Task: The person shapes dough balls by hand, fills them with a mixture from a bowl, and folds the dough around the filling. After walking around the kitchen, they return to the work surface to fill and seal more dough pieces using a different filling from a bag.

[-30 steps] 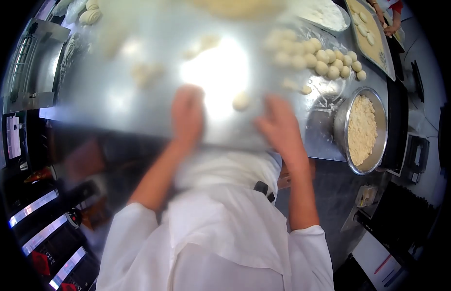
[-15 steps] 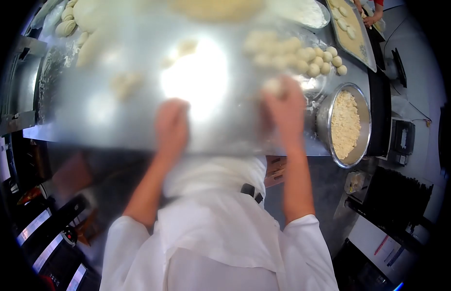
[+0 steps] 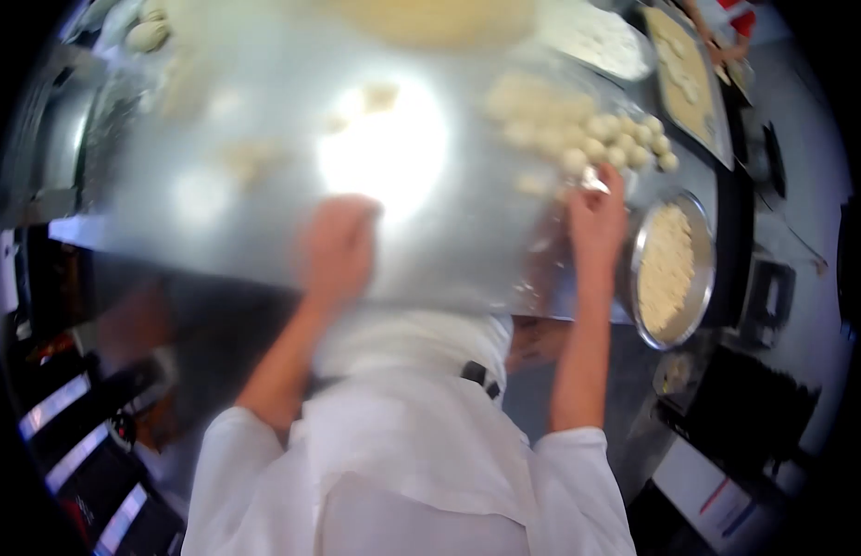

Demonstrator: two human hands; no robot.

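Observation:
My left hand (image 3: 341, 243) is over the metal table near its front edge, its fingers smeared by motion; anything in it cannot be made out. Further right, my right hand (image 3: 599, 218) is close to the near side of a group of round dough balls (image 3: 625, 139). Its fingers are drawn together beside a bright shiny spot, and what they hold, if anything, is unclear. A blurred pale piece (image 3: 532, 184) lies on the table to its left. Right of that hand is a steel bowl (image 3: 641, 306) with pale yellow crumbly filling (image 3: 666, 269).
Blurred dough pieces (image 3: 245, 159) lie on the metal table (image 3: 226, 250). A round yellowish mass (image 3: 439, 20) and white flour (image 3: 602, 42) are at the back. A tray (image 3: 722, 139) with flat dough pieces stands back right, near another person's arm (image 3: 697, 18). Dough (image 3: 148, 35) sits back left.
My right hand has moved right, to the near edge of the dough balls; the pale ball seen at its fingers is no longer visible there. My left hand has shifted slightly. The view has also shifted.

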